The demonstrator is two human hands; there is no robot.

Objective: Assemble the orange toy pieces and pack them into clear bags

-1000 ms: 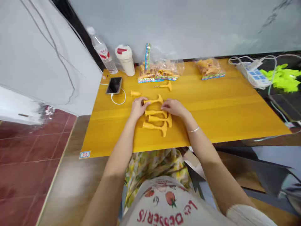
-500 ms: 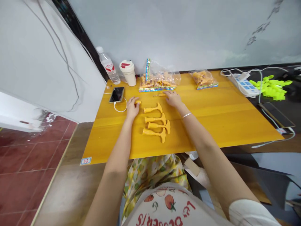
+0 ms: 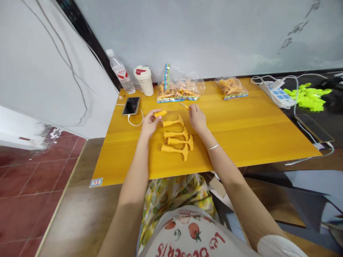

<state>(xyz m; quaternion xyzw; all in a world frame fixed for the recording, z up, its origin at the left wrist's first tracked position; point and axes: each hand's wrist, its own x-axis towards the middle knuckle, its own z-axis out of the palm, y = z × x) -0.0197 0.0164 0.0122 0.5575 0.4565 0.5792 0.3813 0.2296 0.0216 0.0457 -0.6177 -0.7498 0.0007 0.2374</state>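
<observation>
My left hand is closed around a short yellow plastic sleeve, raised just above the table. Opposite it, my right hand pinches a corkscrew, whose metal spiral points left toward the sleeve; my fingers hide its handle. The two pieces are apart. Between my forearms lie several yellow T-handled corkscrews in a column, among them a top one and a bottom one. Their handles point right, and sleeves cover their spirals.
An opened clear bag of yellow parts lies at the back, with another bag to its right. A water bottle, a lidded cup and a charging phone stand or lie at left. A power strip and bright green pieces are at right.
My right hand has lifted the corkscrew off the table, and its spiral now tilts upward. The sleeve in my left hand has been raised and shows more fully.
</observation>
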